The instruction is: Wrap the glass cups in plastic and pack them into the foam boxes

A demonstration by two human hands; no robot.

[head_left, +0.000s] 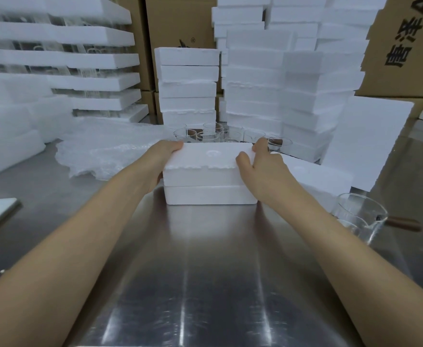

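Note:
A white foam box (pixel 209 176) stands closed on the steel table (pixel 205 271), its lid on top of the lower half. My left hand (pixel 161 159) grips the lid's left end, fingers curled over the far corner. At the lid's right end my right hand (pixel 260 164) holds on, thumb on top and fingers around the far edge. Several glass cups (pixel 213 135) with dark wooden handles stand just behind the box. Another glass cup (pixel 360 216) sits at the right near my forearm. Bubble wrap (pixel 105 149) lies crumpled to the left.
Stacks of foam boxes (pixel 188 86) rise behind, with taller stacks (pixel 293 71) to the right and cardboard cartons (pixel 405 46) beyond. A loose foam lid (pixel 313 176) lies right of the box. A foam sheet (pixel 368 144) leans upright at the right.

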